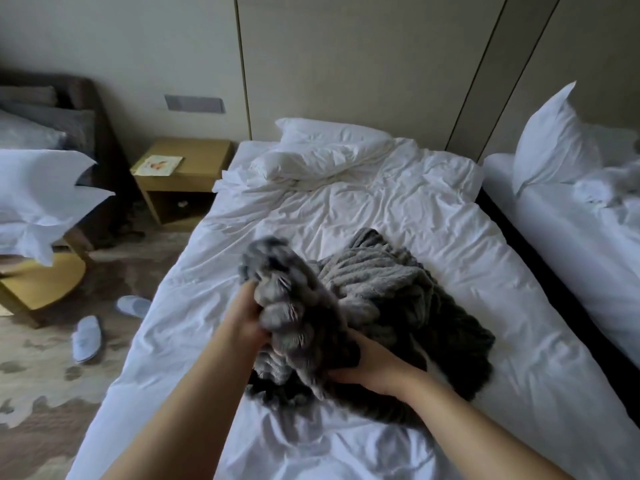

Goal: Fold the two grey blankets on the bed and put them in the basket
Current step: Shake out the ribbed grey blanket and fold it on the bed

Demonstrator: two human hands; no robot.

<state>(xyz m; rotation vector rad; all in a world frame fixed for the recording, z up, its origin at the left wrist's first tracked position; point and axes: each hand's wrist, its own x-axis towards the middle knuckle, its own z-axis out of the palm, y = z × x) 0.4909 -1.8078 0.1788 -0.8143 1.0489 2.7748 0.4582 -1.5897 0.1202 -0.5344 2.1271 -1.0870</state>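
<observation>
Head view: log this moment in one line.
left hand grips dark grey blanket | right hand grips same | lighter grey blanket bunched on bed

Crumpled white pillow (322, 150) against the wall panels, wooden nightstand (183, 181) bearing a leaflet (157, 165), two pale slippers (86, 337) on patterned carpet (38, 386)

Your left hand (246, 322) had its fingertips buried in the grey blankets (381, 282), their raised bunch smeared by motion; your right hand (367, 368) hid its fingers under the folds, and you couldn't tell where one blanket ended and the other began
</observation>
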